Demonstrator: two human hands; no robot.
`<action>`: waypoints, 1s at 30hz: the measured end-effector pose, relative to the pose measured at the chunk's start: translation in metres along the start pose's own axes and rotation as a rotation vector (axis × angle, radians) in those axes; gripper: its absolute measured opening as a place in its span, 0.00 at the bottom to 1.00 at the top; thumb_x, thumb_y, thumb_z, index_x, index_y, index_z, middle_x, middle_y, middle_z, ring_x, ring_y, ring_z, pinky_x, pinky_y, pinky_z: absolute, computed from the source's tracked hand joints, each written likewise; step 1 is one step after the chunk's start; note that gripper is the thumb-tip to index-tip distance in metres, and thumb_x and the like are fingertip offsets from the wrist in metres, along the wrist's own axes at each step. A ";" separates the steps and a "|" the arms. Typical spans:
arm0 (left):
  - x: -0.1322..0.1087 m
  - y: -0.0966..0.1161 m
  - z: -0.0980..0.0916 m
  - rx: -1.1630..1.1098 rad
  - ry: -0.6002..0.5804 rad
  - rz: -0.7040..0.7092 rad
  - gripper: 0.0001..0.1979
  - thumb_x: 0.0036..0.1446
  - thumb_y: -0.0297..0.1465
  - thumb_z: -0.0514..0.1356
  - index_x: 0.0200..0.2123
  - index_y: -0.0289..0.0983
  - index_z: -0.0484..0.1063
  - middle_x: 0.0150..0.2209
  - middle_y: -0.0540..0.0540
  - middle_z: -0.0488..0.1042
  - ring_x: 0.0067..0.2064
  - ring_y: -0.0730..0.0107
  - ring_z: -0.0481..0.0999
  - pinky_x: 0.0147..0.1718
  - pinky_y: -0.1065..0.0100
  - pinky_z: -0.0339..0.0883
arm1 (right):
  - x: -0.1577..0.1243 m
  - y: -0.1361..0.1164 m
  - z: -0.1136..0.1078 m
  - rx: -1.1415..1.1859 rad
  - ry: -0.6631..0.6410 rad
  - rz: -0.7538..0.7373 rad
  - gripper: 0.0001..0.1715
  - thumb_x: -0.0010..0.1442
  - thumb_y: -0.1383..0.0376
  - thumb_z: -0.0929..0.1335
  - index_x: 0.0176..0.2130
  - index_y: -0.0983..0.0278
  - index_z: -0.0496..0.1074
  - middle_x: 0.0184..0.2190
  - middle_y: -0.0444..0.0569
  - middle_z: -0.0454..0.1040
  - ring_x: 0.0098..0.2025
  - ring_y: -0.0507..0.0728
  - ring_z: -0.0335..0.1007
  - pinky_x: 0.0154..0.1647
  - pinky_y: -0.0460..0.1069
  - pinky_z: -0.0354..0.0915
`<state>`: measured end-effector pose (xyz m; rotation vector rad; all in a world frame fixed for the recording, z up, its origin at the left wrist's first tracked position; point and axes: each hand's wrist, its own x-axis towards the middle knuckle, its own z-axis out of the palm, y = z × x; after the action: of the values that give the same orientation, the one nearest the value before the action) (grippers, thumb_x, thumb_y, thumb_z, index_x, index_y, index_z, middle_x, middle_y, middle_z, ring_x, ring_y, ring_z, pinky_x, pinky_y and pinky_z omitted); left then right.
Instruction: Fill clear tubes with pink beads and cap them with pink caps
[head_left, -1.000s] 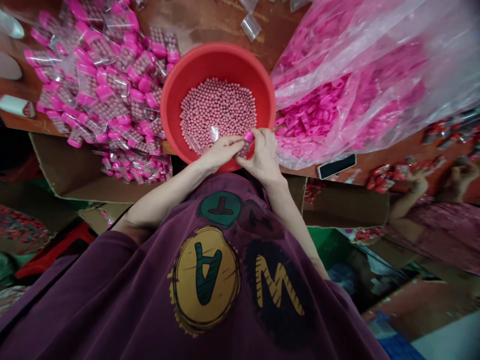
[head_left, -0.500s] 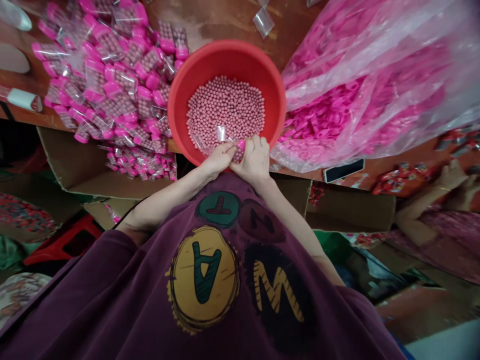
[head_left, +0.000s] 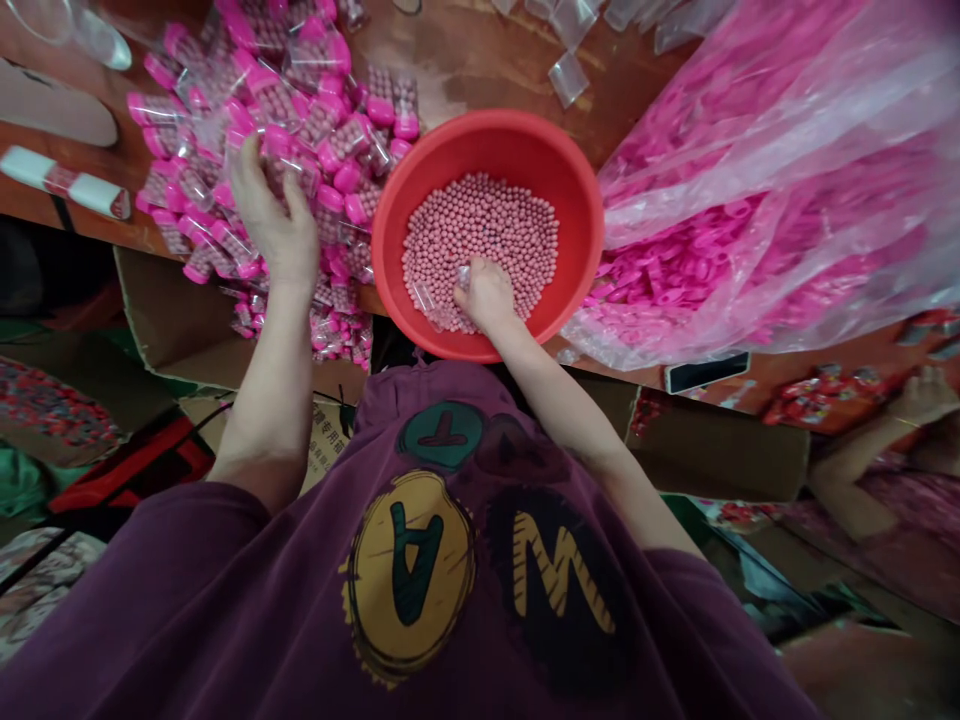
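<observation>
A red bowl (head_left: 577, 180) of small pink beads (head_left: 487, 225) sits on the wooden table in front of me. My right hand (head_left: 486, 297) is down in the beads at the bowl's near side, fingers curled around a small clear tube (head_left: 463, 276). Another clear tube (head_left: 422, 296) lies in the beads just left of it. My left hand (head_left: 274, 215) is stretched out over the pile of pink-capped filled packets (head_left: 337, 130) left of the bowl, fingers spread and nothing in them.
A big clear plastic bag of pink caps (head_left: 750, 200) fills the right side. Empty clear tubes (head_left: 568, 72) lie beyond the bowl. A dark phone (head_left: 697, 372) rests at the table edge. An open cardboard box (head_left: 180, 335) holds more packets. Another person's hand (head_left: 924, 398) works at far right.
Both hands were together at the bowl's near rim, working on a pink-capped packet. My left hand has since swung out left over the packet pile and opened, while my right hand dipped into the beads.
</observation>
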<state>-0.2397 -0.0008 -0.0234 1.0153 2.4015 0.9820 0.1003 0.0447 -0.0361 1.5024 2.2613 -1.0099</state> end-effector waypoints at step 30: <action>-0.129 0.078 0.096 -0.248 -0.344 -0.009 0.13 0.65 0.22 0.59 0.46 0.38 0.81 0.48 0.44 0.86 0.50 0.62 0.85 0.55 0.62 0.80 | 0.017 0.040 -0.032 -0.084 0.092 -0.110 0.33 0.74 0.70 0.61 0.73 0.71 0.70 0.69 0.67 0.71 0.68 0.71 0.67 0.74 0.65 0.66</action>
<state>-0.0613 -0.0117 -0.0275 0.9893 1.9517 0.9820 0.1334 0.0876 -0.0389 1.4324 2.4420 -0.8793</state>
